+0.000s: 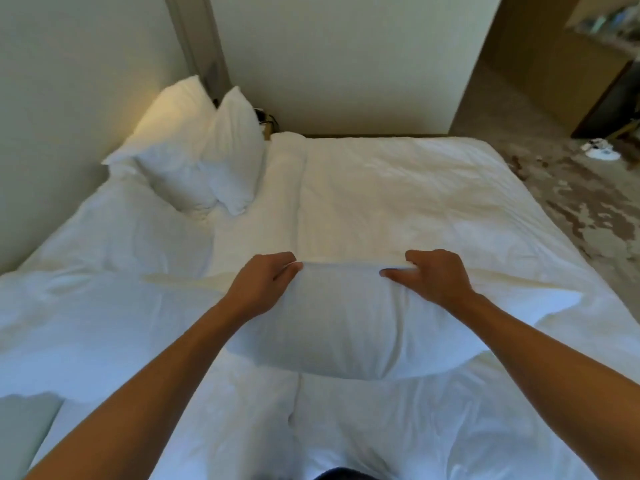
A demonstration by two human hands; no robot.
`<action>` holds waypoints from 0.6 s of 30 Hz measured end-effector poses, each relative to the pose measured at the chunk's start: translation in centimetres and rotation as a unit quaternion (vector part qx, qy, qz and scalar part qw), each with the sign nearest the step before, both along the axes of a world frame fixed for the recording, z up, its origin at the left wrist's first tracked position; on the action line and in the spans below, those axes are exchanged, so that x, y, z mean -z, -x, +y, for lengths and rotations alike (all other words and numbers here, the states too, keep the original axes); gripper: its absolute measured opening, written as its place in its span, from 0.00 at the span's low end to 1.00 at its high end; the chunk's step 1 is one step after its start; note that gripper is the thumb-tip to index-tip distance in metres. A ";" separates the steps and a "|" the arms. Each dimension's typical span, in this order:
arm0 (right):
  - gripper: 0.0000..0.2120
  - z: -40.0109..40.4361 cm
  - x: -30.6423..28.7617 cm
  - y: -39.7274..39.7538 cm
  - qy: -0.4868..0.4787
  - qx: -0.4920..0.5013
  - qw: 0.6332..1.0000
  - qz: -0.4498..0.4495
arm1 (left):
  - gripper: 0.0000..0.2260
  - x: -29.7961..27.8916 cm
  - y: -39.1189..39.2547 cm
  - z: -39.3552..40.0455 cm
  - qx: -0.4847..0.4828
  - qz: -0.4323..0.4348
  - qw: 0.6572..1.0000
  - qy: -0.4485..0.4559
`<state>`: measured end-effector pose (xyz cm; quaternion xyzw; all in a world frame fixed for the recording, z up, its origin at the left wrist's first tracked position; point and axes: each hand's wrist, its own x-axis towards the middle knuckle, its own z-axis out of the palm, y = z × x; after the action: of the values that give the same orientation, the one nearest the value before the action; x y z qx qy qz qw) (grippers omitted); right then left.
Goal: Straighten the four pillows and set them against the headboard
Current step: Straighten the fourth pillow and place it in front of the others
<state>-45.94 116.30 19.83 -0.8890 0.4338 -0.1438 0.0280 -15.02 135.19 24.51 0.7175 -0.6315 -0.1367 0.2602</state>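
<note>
A white bed [398, 188] carries a plump white pillow [346, 327] lying crosswise near its middle, with two more pillows [194, 157] propped upright at the far left corner. The left hand [263, 285] and right hand [429, 278] each pinch the pillow's far edge, fingers curled over it.

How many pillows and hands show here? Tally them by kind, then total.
Pillows propped upright at the wall: 2, the far one and the near one
Pillow held in both hands: 1
Hands gripping that pillow's far edge: 2, left hand and right hand
Total: 5
</note>
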 end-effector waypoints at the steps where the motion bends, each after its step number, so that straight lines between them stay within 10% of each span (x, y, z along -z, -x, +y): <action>1: 0.38 0.8 0.2 -1.7 -0.002 -0.011 1.000 0.000 | 0.19 0.0 -0.9 1.8 -0.017 0.020 1.000 0.006; 10: 0.33 5.6 1.1 -15.7 -0.026 -0.096 0.995 0.016 | 0.19 3.0 -10.2 11.5 -0.156 0.058 0.986 0.012; 18: 0.14 10.6 9.2 -22.3 -0.122 -0.106 0.970 0.184 | 0.19 13.9 -14.9 14.9 -0.207 0.084 0.960 -0.167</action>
<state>-23.61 126.91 10.61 -0.9309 0.3493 0.0802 0.0709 -0.15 150.11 10.59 0.8518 -0.4130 -0.2429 0.2116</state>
